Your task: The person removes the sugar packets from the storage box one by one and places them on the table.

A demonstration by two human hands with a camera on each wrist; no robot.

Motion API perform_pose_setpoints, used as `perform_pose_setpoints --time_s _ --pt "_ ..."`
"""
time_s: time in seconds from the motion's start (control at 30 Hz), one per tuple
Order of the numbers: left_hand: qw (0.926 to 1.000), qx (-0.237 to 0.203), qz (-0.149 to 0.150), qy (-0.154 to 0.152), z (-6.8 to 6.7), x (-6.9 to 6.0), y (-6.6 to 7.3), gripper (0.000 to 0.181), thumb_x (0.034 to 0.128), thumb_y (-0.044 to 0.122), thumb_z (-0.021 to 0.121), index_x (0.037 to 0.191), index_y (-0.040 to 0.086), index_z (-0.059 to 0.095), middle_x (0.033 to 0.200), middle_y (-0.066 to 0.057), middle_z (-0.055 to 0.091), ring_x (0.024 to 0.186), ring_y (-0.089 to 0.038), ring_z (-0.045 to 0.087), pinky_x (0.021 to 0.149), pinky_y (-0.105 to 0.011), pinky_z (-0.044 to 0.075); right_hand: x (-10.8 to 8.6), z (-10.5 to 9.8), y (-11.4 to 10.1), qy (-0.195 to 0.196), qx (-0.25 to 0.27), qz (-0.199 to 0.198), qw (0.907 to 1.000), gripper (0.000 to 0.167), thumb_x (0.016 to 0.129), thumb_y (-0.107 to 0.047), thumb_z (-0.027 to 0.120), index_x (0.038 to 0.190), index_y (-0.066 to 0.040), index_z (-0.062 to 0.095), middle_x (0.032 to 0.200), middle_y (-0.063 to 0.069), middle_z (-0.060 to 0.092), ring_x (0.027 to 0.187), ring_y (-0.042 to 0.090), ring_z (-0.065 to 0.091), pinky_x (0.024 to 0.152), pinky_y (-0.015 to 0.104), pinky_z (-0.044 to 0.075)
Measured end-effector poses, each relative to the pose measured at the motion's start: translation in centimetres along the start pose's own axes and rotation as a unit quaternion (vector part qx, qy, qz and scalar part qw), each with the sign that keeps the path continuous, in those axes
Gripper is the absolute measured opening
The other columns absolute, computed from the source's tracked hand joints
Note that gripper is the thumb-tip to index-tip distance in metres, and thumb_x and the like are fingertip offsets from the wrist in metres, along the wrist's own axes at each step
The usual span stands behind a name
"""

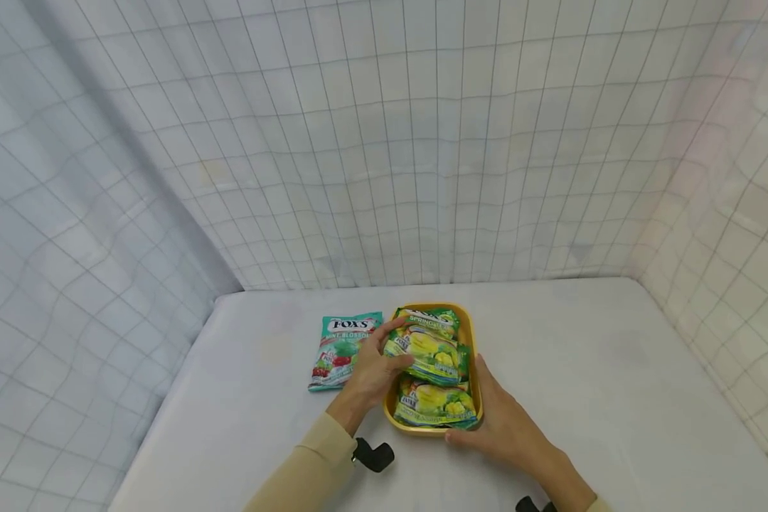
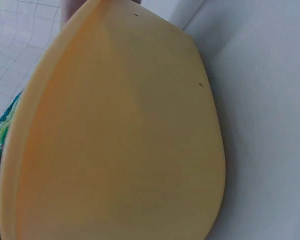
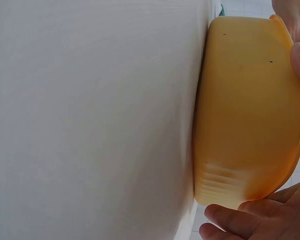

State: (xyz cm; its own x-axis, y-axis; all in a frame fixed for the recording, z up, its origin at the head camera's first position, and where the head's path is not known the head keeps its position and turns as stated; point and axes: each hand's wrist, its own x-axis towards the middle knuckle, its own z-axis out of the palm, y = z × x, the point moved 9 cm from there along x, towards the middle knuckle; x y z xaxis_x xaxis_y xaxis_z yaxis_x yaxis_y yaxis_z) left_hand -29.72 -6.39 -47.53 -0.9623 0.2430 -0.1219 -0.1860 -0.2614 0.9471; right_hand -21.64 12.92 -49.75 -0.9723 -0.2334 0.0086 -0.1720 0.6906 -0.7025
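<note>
A yellow plastic basket [image 1: 467, 328] stands on the table, holding several green Fox's candy bags. My left hand [image 1: 372, 370] grips the left end of a candy bag [image 1: 430, 350] lying on top, index finger along its upper edge and thumb across its front. Behind it shows another bag [image 1: 444, 320], marked "Spring Tea"; a similar bag [image 1: 435, 405] lies at the near end. My right hand [image 1: 502, 421] holds the near right corner of the basket, thumb at the near rim, fingers [image 3: 235, 220] along the side wall. The left wrist view is mostly basket wall [image 2: 125, 125].
Left of the basket, a teal Fox's Mint Blossom bag [image 1: 339, 352] lies flat, partly covered by my left hand. White table surface [image 1: 614, 384] extends on both sides. Checked white curtains [image 1: 422, 178] hang behind and at both sides.
</note>
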Motion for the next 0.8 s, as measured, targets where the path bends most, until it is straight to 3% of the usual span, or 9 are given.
perform_pose_setpoints --time_s 0.23,0.47,0.8 --pt "0.9983 -0.047 0.032 -0.009 -0.8 -0.5 1.3 0.075 0.0894 -0.021 0.061 0.154 0.009 0.039 0.155 -0.015 0.040 0.123 -0.027 0.056 0.093 -0.032 0.055 0.3 0.0 0.1 -0.009 0.000 0.011 0.9999 0.141 0.068 -0.078 0.077 0.164 -0.009 0.001 0.168 0.018 0.014 0.149 0.038 0.026 0.115 0.056 0.032" --pt "0.9959 -0.068 0.059 -0.011 -2.4 -1.3 2.0 0.077 0.0891 -0.024 0.057 0.156 0.007 0.037 0.158 -0.013 0.038 0.121 -0.024 0.057 0.085 -0.027 0.057 0.3 0.3 0.2 -0.017 0.012 0.020 0.9996 0.142 0.066 -0.076 0.080 0.165 -0.011 0.000 0.168 0.015 0.014 0.150 0.036 0.025 0.116 0.056 0.031" --pt "0.9900 -0.112 0.081 -0.027 -4.6 -2.4 3.2 0.076 0.0926 -0.026 0.048 0.159 0.003 0.026 0.160 -0.015 0.030 0.124 -0.020 0.056 0.089 -0.025 0.055 0.1 0.4 0.3 -0.022 0.016 0.023 0.9994 0.142 0.067 -0.076 0.080 0.165 -0.012 -0.001 0.169 0.013 0.011 0.151 0.036 0.023 0.116 0.056 0.029"
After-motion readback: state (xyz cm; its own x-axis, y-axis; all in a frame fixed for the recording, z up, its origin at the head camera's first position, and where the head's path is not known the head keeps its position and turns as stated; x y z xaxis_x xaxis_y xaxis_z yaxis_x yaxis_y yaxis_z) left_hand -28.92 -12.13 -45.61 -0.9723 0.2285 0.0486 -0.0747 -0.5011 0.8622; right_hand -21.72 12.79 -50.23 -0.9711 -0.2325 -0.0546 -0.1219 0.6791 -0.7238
